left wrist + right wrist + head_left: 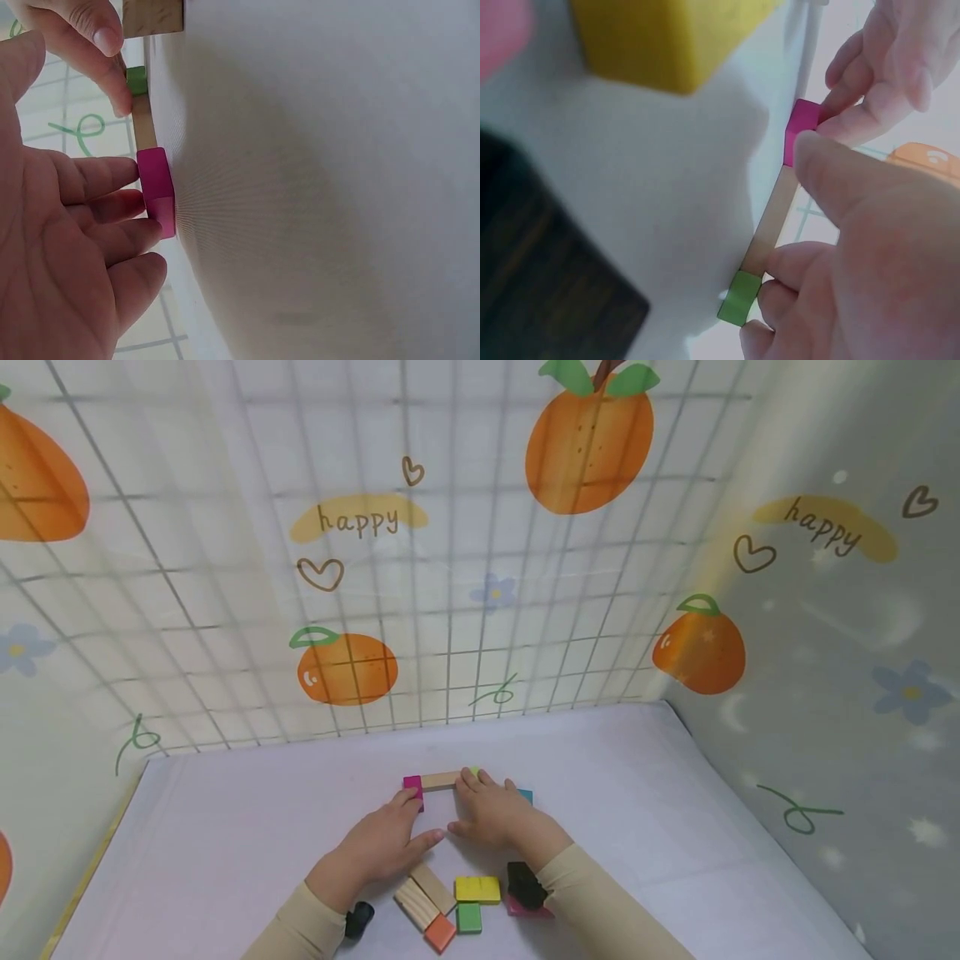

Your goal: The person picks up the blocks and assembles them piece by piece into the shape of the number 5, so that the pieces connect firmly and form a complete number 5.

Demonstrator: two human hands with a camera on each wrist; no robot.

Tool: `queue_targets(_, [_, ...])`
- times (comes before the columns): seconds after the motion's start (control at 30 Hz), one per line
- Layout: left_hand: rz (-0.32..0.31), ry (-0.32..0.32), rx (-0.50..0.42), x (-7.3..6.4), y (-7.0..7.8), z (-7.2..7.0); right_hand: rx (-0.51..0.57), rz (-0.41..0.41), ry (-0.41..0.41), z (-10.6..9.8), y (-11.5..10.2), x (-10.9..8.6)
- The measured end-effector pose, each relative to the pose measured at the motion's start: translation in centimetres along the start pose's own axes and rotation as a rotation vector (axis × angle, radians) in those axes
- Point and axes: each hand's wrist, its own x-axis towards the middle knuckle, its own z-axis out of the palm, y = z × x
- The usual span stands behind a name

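Note:
A magenta block (pixel 412 782), a plain wooden block (pixel 440 781) and a light green block (pixel 740 298) lie end to end in a row on the white tabletop. At the row's left end, the fingertips of my left hand (pixel 378 842) touch the magenta block, thumb held apart. My right hand (pixel 498 814) rests its fingertips at the other end, against the green block and the adjoining end of the wooden one. Its thumb stretches toward the left hand without holding anything. Partly hidden behind the right hand is a blue block (pixel 527 796).
Closer to me lie two wooden planks (pixel 417 903), an orange block (pixel 440 932), a yellow block (pixel 477 890), another green block (pixel 468 918) and a pink block (pixel 528 910) partly covered by the right wrist's black device (pixel 527 883). A patterned curtain (pixel 450 610) backs the table.

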Motion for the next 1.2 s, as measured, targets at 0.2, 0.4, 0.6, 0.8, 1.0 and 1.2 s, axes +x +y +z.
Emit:
queue_targets(0.2, [0.012,-0.003,0.028,-0.2,0.1,-0.1,-0.001,-0.011,0.004,-0.2,0.0,-0.1])
queue_targets(0.4, [0.026,0.011,0.046,-0.5,0.4,-0.2,-0.008,-0.035,0.034,-0.5,0.0,-0.5])
queue_targets(0.6, [0.04,0.071,0.065,-1.9,0.1,-0.4,-0.016,-0.057,0.058,-0.5,0.1,-1.7])
queue_targets(0.8, [-0.018,0.048,0.121,-6.0,-0.8,-0.5,0.025,-0.073,0.038,-0.4,0.7,-4.5])
queue_targets(1.0, [0.026,-0.076,0.202,-9.6,-0.3,1.2,0.126,-0.146,-0.021,0.2,0.5,-6.9])
queue_targets(1.2, [0.066,-0.154,0.182,-11.3,0.7,2.1,0.159,-0.304,-0.08,0.6,-1.2,-8.7])
